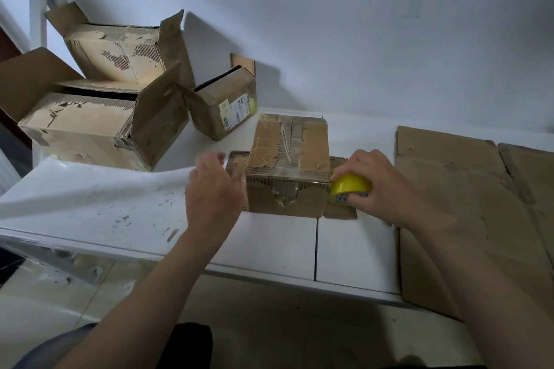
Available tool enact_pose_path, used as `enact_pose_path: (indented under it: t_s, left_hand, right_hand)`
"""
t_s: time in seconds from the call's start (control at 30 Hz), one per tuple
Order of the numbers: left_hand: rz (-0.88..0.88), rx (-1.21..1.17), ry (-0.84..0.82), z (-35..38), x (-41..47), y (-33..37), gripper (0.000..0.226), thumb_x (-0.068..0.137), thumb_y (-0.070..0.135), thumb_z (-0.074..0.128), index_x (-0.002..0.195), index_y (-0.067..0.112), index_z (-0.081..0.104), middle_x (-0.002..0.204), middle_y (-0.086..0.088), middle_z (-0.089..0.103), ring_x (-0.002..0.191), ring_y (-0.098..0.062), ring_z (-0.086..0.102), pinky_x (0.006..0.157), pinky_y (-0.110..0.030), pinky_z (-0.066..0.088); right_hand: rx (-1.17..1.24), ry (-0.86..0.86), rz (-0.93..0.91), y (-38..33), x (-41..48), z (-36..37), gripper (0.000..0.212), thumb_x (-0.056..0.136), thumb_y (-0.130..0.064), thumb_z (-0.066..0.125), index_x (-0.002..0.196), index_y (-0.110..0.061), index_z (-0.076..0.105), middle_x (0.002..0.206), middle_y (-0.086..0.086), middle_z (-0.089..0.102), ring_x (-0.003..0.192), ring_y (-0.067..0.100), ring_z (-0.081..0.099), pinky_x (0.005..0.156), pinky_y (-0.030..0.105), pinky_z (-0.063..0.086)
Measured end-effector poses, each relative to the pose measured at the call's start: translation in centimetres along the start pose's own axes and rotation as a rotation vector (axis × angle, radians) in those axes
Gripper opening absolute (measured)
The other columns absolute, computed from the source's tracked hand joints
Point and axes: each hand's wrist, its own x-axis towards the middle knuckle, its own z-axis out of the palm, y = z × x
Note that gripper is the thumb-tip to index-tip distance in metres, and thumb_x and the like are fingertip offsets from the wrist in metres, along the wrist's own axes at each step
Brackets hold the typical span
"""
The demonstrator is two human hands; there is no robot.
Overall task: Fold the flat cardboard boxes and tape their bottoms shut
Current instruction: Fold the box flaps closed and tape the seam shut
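One head-worn wide-angle camera looks forward and down, close over the table [90, 207].

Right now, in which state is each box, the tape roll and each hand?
Middle box: folded, bottom up, clear tape over its seam.
Tape roll: held at the box's right edge.
Right hand: grips the tape roll.
Left hand: at the box's left side, fingers blurred.
Three boxes at left: folded, flaps open.
Flat cardboard: unfolded, lying flat at right.

Hands: left hand [214, 189], right hand [380, 186], bare.
Clothing: grey-blue fabric [51, 347] left of the left forearm [168, 278]; black fabric [186, 344] right of it.
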Motion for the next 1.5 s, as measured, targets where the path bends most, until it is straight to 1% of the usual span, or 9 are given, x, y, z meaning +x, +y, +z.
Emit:
enact_pose_path:
  t_s: [0.07, 0.2, 0.67, 0.83, 0.93, 1.03, 1.23, 1.37, 1.5]
  left_hand:
    - [0.349, -0.033, 0.132, -0.2, -1.3, 1.6, 0.037, 0.097, 0.015, 0.060, 0.132, 0.015, 0.050, 0.136, -0.007, 0.056, 0.127, -0.024, 0.053, 0.101, -0.036, 0.047]
    - [0.756, 0.052, -0.283, 2.2, -4.6, 5.1, 0.055, 0.101, 0.033, 0.044, 0.153, 0.017, 0.033, 0.161, -0.002, 0.035, 0.151, -0.014, 0.020, 0.124, -0.044, 0.022]
    - [0.506, 0.479, -0.355, 2.5, -1.5, 2.6, 0.093, 0.090, 0.070, -0.017, 0.160, 0.016, 0.011, 0.169, -0.002, 0.003, 0.155, -0.015, -0.006, 0.127, -0.045, 0.002]
    - [0.341, 0.086, -0.385, 2.5, 0.4, 1.9, 0.078, 0.100, 0.062, 0.016, 0.162, 0.015, 0.006, 0.170, 0.001, -0.004, 0.154, -0.011, -0.014, 0.125, -0.037, 0.000]
    - [0.079, -0.356, -0.405, 2.6, 1.4, 2.0, 0.061, 0.106, 0.041, 0.041, 0.159, 0.021, 0.019, 0.163, -0.004, 0.027, 0.152, -0.026, 0.024, 0.119, -0.056, 0.032]
    - [-0.099, -0.543, -0.453, 2.2, 1.8, 1.9, 0.050, 0.106, 0.044, 0.042, 0.150, 0.023, 0.035, 0.140, 0.003, 0.054, 0.132, -0.021, 0.051, 0.102, -0.051, 0.051]
    - [-0.108, -0.483, -0.420, 1.6, 0.5, 2.3, 0.050, 0.104, 0.049, 0.044, 0.147, 0.024, 0.038, 0.133, 0.006, 0.057, 0.125, -0.020, 0.055, 0.104, -0.051, 0.050]
    - [-0.054, -0.252, -0.296, 1.7, -1.4, 2.7, 0.077, 0.095, 0.060, 0.052, 0.157, 0.026, 0.021, 0.147, 0.005, 0.050, 0.131, -0.023, 0.053, 0.100, -0.042, 0.048]
    - [-0.117, -0.231, -0.264, 2.3, -0.7, 3.0, 0.076, 0.089, 0.058, 0.065, 0.148, 0.021, 0.033, 0.131, 0.003, 0.058, 0.120, -0.022, 0.060, 0.090, -0.039, 0.049]
  right_hand:
    - [-0.001, -0.016, -0.011, 0.3, 0.1, 0.0, 0.042, 0.077, -0.011, 0.080, 0.108, -0.036, 0.068, 0.100, -0.009, 0.052, 0.093, 0.015, 0.039, 0.078, 0.028, 0.035]
    - [-0.022, -0.025, -0.021, 0.5, 0.4, 0.2, 0.044, 0.076, -0.008, 0.082, 0.108, -0.034, 0.068, 0.099, -0.013, 0.049, 0.091, 0.012, 0.036, 0.078, 0.015, 0.030]
    - [0.054, -0.032, -0.016, 0.9, 0.8, -0.3, 0.073, 0.073, -0.001, 0.084, 0.099, -0.062, 0.055, 0.099, -0.022, 0.054, 0.092, 0.010, 0.034, 0.078, 0.016, 0.032]
    - [0.083, -0.026, 0.010, 0.7, 0.8, 0.2, 0.072, 0.072, 0.007, 0.078, 0.097, -0.057, 0.056, 0.099, -0.016, 0.055, 0.092, 0.002, 0.037, 0.076, 0.010, 0.030]
    - [0.081, -0.013, 0.002, 0.4, 0.6, 0.3, 0.066, 0.071, 0.004, 0.082, 0.097, -0.052, 0.057, 0.098, -0.013, 0.054, 0.093, 0.000, 0.040, 0.077, 0.009, 0.029]
    - [0.069, 0.000, -0.005, 0.0, 0.4, 0.3, 0.054, 0.073, -0.006, 0.085, 0.101, -0.046, 0.060, 0.099, -0.008, 0.055, 0.090, 0.013, 0.040, 0.079, 0.015, 0.030]
    - [0.117, -0.001, 0.072, -0.8, 0.2, -0.1, 0.041, 0.077, -0.070, 0.068, 0.112, -0.049, 0.062, 0.101, -0.020, 0.055, 0.102, 0.004, 0.045, 0.082, 0.018, 0.035]
    - [-0.076, -0.018, 0.177, -2.5, 0.9, 0.1, 0.055, 0.087, -0.079, 0.036, 0.128, -0.051, 0.059, 0.099, -0.020, 0.056, 0.101, 0.014, 0.049, 0.085, 0.034, 0.036]
    - [-0.438, -0.013, 0.131, -5.9, 1.3, 2.1, 0.065, 0.100, -0.068, 0.013, 0.152, -0.038, 0.037, 0.160, -0.003, 0.034, 0.148, 0.028, 0.024, 0.121, 0.051, 0.019]
